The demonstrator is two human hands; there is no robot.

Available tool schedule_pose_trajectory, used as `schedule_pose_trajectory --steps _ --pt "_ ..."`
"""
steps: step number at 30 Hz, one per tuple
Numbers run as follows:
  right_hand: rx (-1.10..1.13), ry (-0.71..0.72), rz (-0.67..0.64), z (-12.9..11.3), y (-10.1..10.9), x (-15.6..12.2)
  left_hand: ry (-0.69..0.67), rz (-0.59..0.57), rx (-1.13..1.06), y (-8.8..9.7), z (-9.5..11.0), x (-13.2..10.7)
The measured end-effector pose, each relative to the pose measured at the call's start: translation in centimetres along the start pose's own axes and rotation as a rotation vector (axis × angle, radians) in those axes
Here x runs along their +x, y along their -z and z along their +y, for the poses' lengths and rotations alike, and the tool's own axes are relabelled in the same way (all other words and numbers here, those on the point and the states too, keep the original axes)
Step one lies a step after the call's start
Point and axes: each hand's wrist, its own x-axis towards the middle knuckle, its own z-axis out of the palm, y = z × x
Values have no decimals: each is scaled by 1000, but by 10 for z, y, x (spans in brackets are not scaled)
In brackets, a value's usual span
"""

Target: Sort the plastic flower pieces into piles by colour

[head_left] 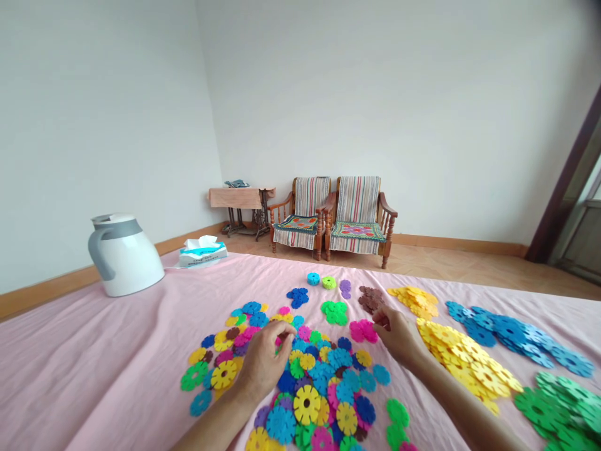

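Observation:
My left hand (267,356) is over a mixed heap of flower-shaped plastic discs (307,404), its thumb and fingers drawn into a pinch. Whatever lies between those fingertips, if anything, I cannot make out. My right hand (398,333) has its fingers curled together between a small pile of brown discs (370,299) and a pile of pink discs (363,331). What it may hold is hidden. Green discs (334,312) and dark blue discs (297,297) form small groups farther to the left.
Yellow discs (462,357), blue discs (509,331) and green discs (558,404) lie in larger piles at right. A white-and-grey jug (134,260) and a tissue box (203,254) stand on the pink cloth (126,351) at left. Two wooden chairs (359,213) are beyond.

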Motion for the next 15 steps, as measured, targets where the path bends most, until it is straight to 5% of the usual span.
schedule_pose_trajectory --steps 4,15 --pt "-15 30 -27 -7 7 -18 1 -4 -5 0 1 0" --pt "-80 68 -433 -60 27 -92 -10 -17 -3 -2 -2 -1"
